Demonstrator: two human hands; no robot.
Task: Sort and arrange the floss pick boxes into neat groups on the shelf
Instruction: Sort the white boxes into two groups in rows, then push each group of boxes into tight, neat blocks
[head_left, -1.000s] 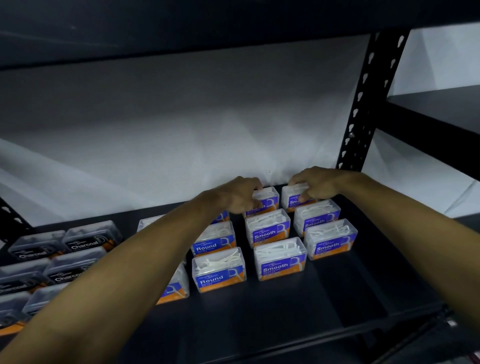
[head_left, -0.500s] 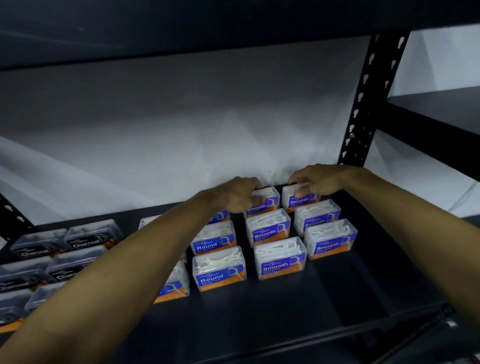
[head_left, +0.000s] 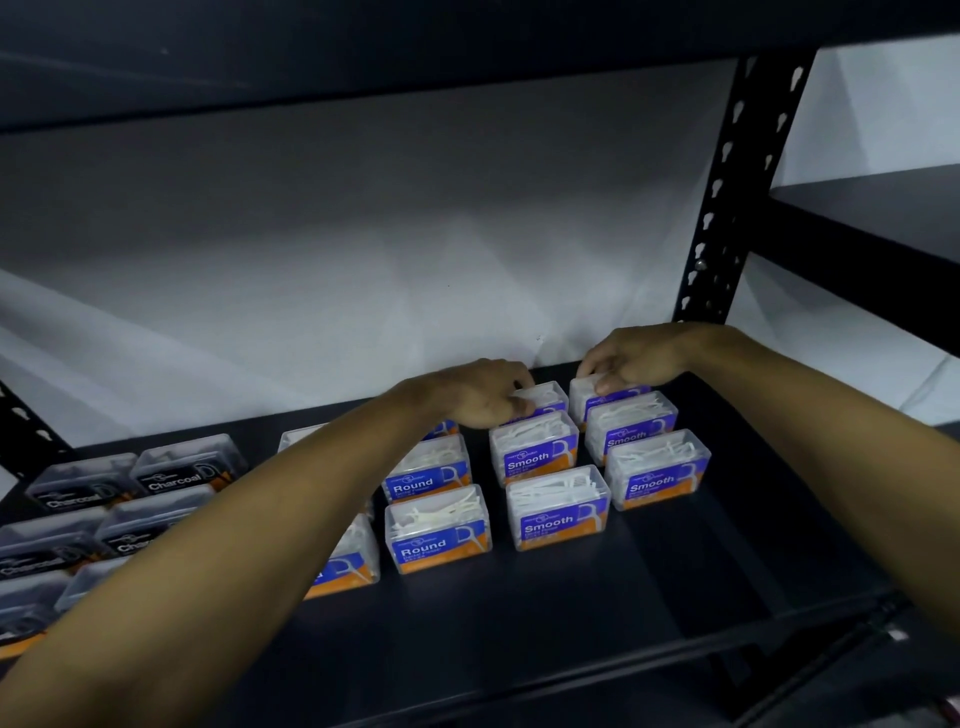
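Both your arms reached to the back of the dark shelf. Your left hand lay curled over the rear-left Smooth box, fingers bent onto its lid and left end; whether they actually pinched it could not be told. Your right hand sat on the rear-right Smooth box, thumb on the front edge and fingers over the back, closed on it.

The Smooth boxes stood in two columns of three, right of centre. Middle row: one box and its neighbour. Front row: one box and another, set a little further back. Columns just beside each other, narrow gaps.

Left of these, two Round boxes stood one behind the other; further Round boxes were partly hidden by your left forearm. The Charcoal boxes were grouped at the far left, well apart from the Smooth group. Slotted upright post stood behind the right hand.
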